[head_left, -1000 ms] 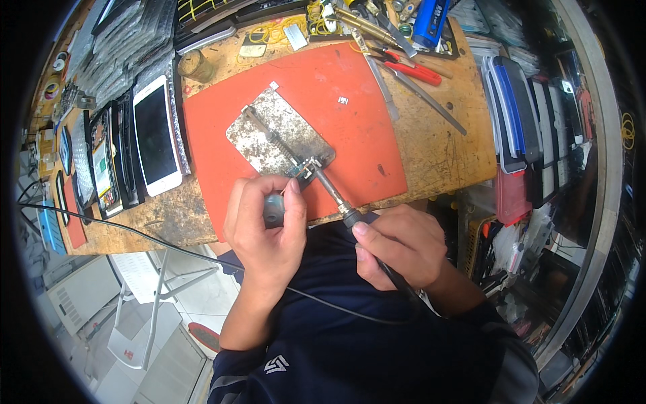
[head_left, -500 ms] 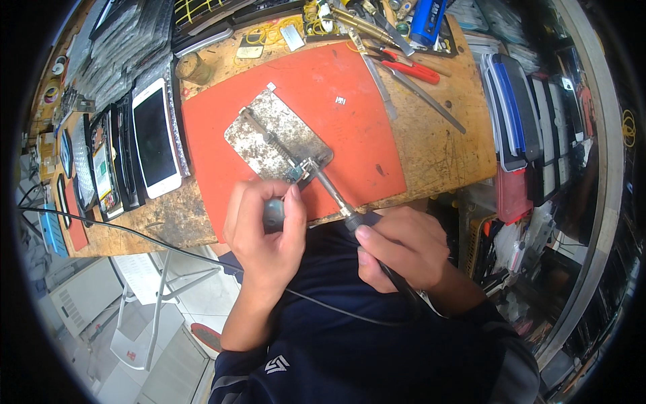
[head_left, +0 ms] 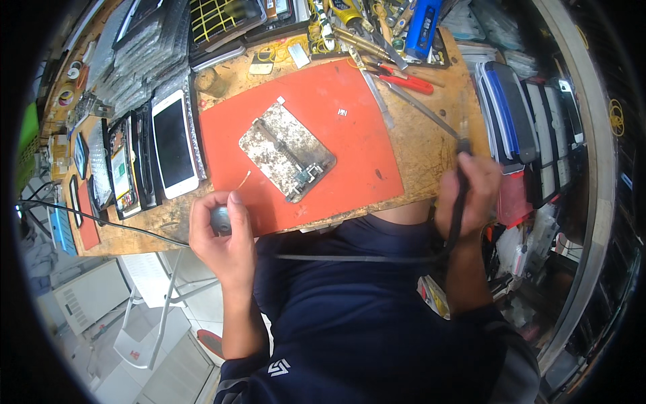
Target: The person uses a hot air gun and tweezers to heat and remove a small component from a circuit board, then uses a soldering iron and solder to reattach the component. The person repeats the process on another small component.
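My left hand (head_left: 225, 232) is closed round a small grey-blue, rounded, spool-like thing (head_left: 220, 220) by the front left edge of the orange mat (head_left: 363, 155). A thin tan strip (head_left: 245, 178) shows just beyond its fingers; whether it joins the spool I cannot tell. Off the mat to the right, my right hand (head_left: 471, 192) grips a soldering iron (head_left: 463, 145), its blurred shaft pointing away from me. On the mat lies a stained metal clamp plate (head_left: 269, 158) with a sliding bar. A small green circuit part (head_left: 304, 178) sits at its near end.
A white-framed phone (head_left: 176, 145) and more phone parts stand at left. Behind the mat are a small jar (head_left: 210, 82), yellow wire and a tray of tools. Red-handled pliers (head_left: 407, 82) lie at the back right. The iron's black cord (head_left: 356, 258) crosses before my body.
Both hands have parted from the clamp plate: the left drew back to the left with the spool-like thing, the right swung away rightward with the soldering iron. The view shifted slightly.
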`<state>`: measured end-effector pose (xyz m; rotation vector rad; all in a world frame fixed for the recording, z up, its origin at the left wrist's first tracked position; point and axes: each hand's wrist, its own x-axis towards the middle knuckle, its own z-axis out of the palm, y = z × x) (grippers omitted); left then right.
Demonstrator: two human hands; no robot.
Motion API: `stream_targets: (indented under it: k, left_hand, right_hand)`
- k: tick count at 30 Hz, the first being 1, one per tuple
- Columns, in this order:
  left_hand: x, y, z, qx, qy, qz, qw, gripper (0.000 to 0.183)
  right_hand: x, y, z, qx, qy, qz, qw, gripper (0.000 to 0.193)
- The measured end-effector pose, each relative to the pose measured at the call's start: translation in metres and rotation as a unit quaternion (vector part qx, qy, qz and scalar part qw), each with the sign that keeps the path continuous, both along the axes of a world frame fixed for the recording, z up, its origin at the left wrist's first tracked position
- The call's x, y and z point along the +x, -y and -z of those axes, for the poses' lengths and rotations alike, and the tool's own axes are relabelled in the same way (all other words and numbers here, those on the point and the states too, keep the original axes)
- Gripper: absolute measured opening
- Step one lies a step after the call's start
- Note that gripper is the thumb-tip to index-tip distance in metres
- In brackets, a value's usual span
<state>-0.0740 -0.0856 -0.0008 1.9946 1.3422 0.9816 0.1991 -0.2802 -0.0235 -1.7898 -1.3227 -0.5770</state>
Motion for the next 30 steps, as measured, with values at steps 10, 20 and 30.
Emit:
stream_targets:
  k: [10,20,30]
  left_hand:
    - [0.001,-0.005,-0.009,-0.02,0.026,0.009,0.999,0.016]
    - [0.011,-0.012,-0.018,-0.064,0.112,0.058,0.99,0.012]
    - [0.01,-0.037,-0.011,-0.08,0.095,0.082,0.989,0.012]
  right_hand:
    - [0.051,0.015,0.001,-0.119,-0.045,0.059,0.99,0.037]
    - [0.045,0.006,-0.034,-0.237,-0.059,0.055,0.968,0.05]
    - [0.015,-0.041,-0.055,-0.161,-0.099,0.056,0.98,0.018]
